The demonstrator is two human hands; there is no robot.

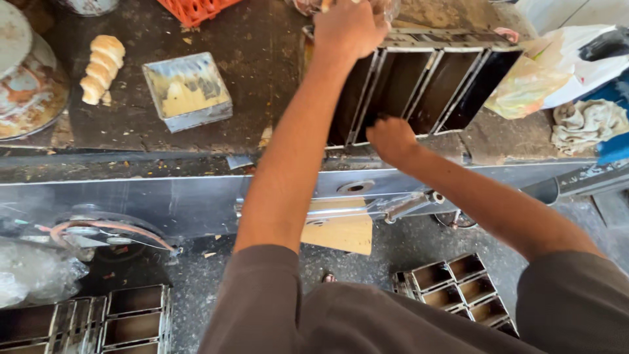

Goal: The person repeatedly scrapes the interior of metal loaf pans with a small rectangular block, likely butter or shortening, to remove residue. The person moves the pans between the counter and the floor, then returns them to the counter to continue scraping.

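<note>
A strap of joined dark metal loaf tins [426,85] stands tilted on its side on the worn worktop [262,78], open sides toward me. My left hand [349,29] grips its upper left rim. My right hand [392,139] reaches into the mouth of the second tin near its lower edge, fingers curled inside; whether it holds anything is hidden.
A square metal tin with yellowish grease [188,92] and a ridged pastry [101,69] lie on the left of the worktop. Plastic bags [563,65] and a cloth [586,124] sit at right. More tin sets [458,292] [85,324] rest on the floor.
</note>
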